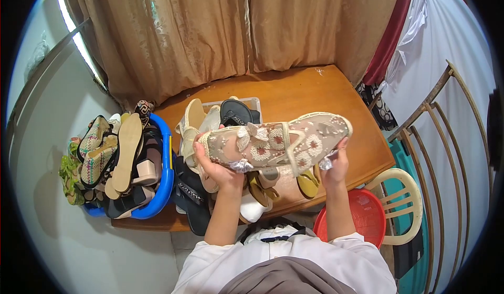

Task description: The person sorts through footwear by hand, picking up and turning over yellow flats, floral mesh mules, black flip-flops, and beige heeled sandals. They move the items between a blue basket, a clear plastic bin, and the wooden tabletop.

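Observation:
Above the table I hold a pair of beige mesh shoes (275, 143) with embroidered flowers, beads and a bow, laid lengthwise between my hands and overlapping in the middle. My left hand (218, 170) is wrapped under the left end, its thumb up along the side. At the right end, the fingers of my right hand (336, 163) grip the edge. A crumpled bit of shiny plastic (241, 165) shows by my left hand, and another wad (325, 163) sits by my right fingers. Below the pair lie olive sandals (308, 185) and a black sandal (190, 195).
A blue basket (166, 173) heaped with shoes stands at the left. Behind the held pair, a clear plastic bin (255, 104) holds more sandals on the wooden table (315, 95). A red basket (362, 215), a cream chair (404, 199) and a metal rack (436, 147) are at the right.

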`<state>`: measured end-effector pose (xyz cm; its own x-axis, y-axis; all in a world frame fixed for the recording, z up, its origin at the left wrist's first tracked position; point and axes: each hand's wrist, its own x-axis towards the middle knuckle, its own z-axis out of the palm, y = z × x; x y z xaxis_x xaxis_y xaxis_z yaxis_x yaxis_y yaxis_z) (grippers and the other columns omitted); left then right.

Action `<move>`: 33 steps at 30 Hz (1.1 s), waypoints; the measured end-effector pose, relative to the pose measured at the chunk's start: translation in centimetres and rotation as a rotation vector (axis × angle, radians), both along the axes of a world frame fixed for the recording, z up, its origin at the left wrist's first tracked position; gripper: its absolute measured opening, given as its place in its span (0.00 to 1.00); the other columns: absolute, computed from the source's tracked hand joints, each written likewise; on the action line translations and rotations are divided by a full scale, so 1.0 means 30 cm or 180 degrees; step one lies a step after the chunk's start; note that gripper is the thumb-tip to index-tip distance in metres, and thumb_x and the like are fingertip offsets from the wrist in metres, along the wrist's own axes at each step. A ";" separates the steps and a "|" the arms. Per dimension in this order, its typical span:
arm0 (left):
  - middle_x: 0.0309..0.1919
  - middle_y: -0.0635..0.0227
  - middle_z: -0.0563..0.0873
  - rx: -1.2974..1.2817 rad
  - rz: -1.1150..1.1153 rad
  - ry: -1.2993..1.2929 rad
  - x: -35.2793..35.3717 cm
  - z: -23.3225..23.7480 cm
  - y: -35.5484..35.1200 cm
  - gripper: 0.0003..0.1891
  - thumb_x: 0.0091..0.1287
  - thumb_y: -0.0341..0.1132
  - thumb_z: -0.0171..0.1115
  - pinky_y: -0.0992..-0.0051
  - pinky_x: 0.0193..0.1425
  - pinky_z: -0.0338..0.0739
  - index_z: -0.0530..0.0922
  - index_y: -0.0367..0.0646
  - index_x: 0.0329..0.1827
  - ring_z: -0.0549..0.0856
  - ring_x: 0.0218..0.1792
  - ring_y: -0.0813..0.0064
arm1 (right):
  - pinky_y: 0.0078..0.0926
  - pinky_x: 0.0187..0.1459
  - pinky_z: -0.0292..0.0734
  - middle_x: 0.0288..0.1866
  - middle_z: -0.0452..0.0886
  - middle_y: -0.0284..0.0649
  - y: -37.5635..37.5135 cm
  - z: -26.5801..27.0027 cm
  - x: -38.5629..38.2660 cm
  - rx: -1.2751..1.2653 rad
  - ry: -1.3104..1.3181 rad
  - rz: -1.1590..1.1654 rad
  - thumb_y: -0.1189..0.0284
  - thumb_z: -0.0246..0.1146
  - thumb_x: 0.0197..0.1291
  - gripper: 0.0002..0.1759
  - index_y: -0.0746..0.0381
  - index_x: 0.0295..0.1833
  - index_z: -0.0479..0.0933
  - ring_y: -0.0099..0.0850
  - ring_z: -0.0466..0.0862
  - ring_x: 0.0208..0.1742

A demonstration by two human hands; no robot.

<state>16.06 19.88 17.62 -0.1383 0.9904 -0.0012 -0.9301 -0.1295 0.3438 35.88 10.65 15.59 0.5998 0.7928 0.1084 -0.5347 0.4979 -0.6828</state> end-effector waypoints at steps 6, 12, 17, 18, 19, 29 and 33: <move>0.46 0.63 0.75 0.0276 0.0213 -0.0075 -0.008 -0.012 0.008 0.18 0.68 0.51 0.45 0.53 0.55 0.75 0.69 0.50 0.51 0.75 0.54 0.58 | 0.36 0.59 0.68 0.60 0.70 0.40 -0.004 -0.020 -0.050 -0.0346 -0.0073 -0.0095 0.52 0.40 0.71 0.27 0.59 0.64 0.61 0.34 0.73 0.59; 0.49 0.61 0.75 0.0117 0.0135 -0.0191 -0.012 -0.045 0.007 0.19 0.66 0.53 0.46 0.51 0.55 0.75 0.69 0.54 0.53 0.75 0.54 0.56 | 0.38 0.60 0.67 0.60 0.70 0.41 0.022 -0.087 -0.039 -0.0217 -0.0442 -0.0361 0.46 0.40 0.68 0.32 0.59 0.64 0.61 0.35 0.71 0.61; 0.52 0.57 0.75 -0.0175 -0.0205 -0.0275 -0.059 -0.086 0.034 0.19 0.65 0.53 0.47 0.50 0.55 0.74 0.70 0.55 0.54 0.75 0.54 0.55 | 0.37 0.56 0.70 0.53 0.74 0.43 0.011 0.016 0.013 0.0157 0.0029 0.0262 0.45 0.38 0.68 0.30 0.60 0.55 0.66 0.34 0.75 0.56; 0.52 0.57 0.75 -0.0193 -0.0216 -0.0309 -0.066 -0.093 0.035 0.19 0.65 0.53 0.47 0.50 0.55 0.74 0.70 0.55 0.54 0.75 0.54 0.55 | 0.35 0.54 0.72 0.50 0.75 0.42 0.008 0.018 0.035 0.0175 0.0073 0.0446 0.46 0.38 0.68 0.28 0.60 0.53 0.66 0.33 0.76 0.54; 0.52 0.57 0.75 -0.0212 -0.0223 -0.0343 -0.073 -0.103 0.036 0.19 0.65 0.53 0.47 0.50 0.55 0.74 0.71 0.55 0.53 0.75 0.53 0.55 | 0.34 0.52 0.73 0.48 0.76 0.41 0.006 0.017 0.051 0.0193 0.0118 0.0634 0.47 0.38 0.69 0.27 0.60 0.51 0.66 0.32 0.77 0.51; 0.48 0.59 0.75 0.0140 0.0222 0.0142 -0.048 -0.081 0.011 0.16 0.66 0.50 0.46 0.56 0.56 0.74 0.69 0.52 0.51 0.77 0.52 0.57 | 0.32 0.50 0.75 0.46 0.77 0.41 0.054 -0.062 0.042 -0.0358 -0.0180 0.0452 0.61 0.41 0.70 0.17 0.61 0.52 0.67 0.32 0.78 0.48; 0.49 0.61 0.76 -0.0155 0.0130 0.0284 -0.017 -0.044 0.017 0.19 0.66 0.49 0.43 0.59 0.57 0.73 0.69 0.50 0.53 0.77 0.53 0.60 | 0.37 0.57 0.70 0.53 0.74 0.42 0.066 -0.054 0.036 0.0209 0.0643 0.0399 0.59 0.42 0.70 0.17 0.57 0.56 0.65 0.34 0.74 0.55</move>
<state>15.55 20.40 16.31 -0.1802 0.9830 -0.0353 -0.8898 -0.1477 0.4317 36.96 12.63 13.97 0.5119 0.8576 0.0500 -0.7175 0.4588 -0.5242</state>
